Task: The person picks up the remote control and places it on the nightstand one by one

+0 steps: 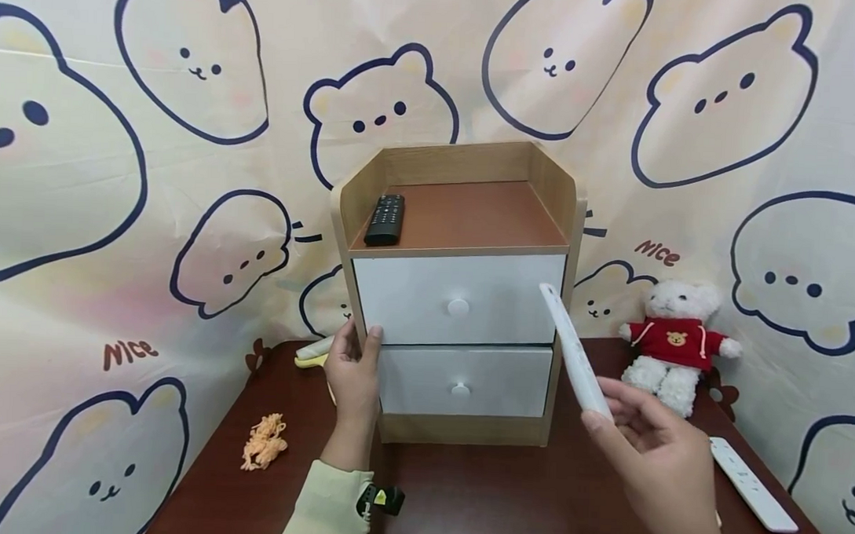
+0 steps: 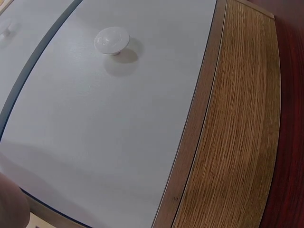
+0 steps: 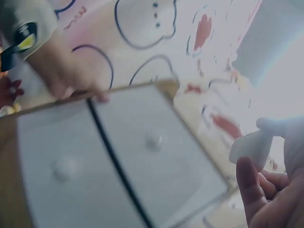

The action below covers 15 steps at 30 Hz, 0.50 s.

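A small wood-trimmed drawer cabinet (image 1: 464,429) with two white drawers and round knobs stands on the dark table. My left hand (image 1: 355,382) grips its left edge, thumb on the front near the gap between the drawers. In my right hand (image 1: 664,456), thumb and fingers pinch a slim white remote control (image 1: 576,355) by its lower end, tilted up before the cabinet's right side. The right wrist view shows the remote's end (image 3: 251,147) between thumb and fingers. A black remote control (image 1: 385,220) lies on the cabinet's brown top, at the left.
Another white remote control (image 1: 752,484) lies at the table's right edge. A white teddy bear (image 1: 675,342) in a red hoodie sits right of the cabinet. On the left are a clump of orange yarn (image 1: 264,442) and a yellow-and-white item (image 1: 313,356), partly behind my left hand.
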Tool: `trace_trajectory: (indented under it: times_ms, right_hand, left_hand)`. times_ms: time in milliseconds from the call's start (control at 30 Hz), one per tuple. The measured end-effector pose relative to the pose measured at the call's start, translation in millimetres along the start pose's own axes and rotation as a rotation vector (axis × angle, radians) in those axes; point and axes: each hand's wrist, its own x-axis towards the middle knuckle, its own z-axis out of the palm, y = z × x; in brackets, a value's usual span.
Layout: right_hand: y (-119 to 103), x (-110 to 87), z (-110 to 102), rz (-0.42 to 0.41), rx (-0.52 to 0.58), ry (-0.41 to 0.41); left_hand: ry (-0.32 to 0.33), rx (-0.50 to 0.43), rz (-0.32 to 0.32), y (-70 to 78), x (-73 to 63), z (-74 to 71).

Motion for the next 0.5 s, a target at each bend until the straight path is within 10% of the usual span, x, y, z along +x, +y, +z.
trace_trajectory:
  times_ms: [500]
  right_hand:
    - [-120.4, 90.1, 76.6, -0.334, -0.261, -0.057]
  left_hand:
    - [0.005, 0.019, -0.027, 0.8, 1.4, -0.3]
